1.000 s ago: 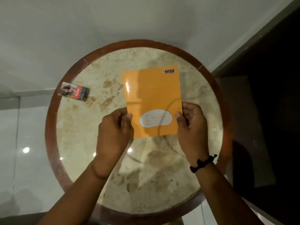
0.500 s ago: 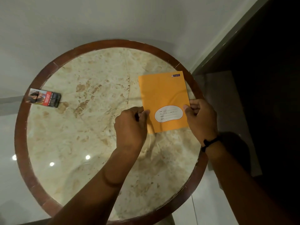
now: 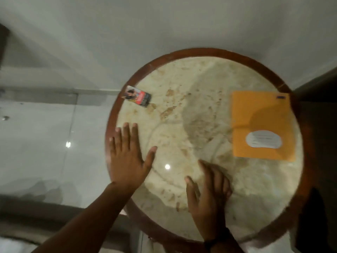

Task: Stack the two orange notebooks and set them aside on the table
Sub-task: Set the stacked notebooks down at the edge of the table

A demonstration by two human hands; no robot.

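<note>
We read this as a home interior, likely a living room. Evidence: a round marble-topped bench (image 3: 204,128) with a brown wooden rim, side-table style; glossy pale floor tiles (image 3: 36,147) at 9 o'clock reflecting ceiling lights; a plain white wall (image 3: 164,24) at 12 o'clock; a small printed packet (image 3: 137,96) lying at the bench's 10 o'clock edge.

Dim indoor lighting. Motion blur softens the whole frame. Small glare spots reflect off the round marble desk (image 3: 182,179) and the glossy white floor (image 3: 45,143). Wide-angle edges curve.
</note>
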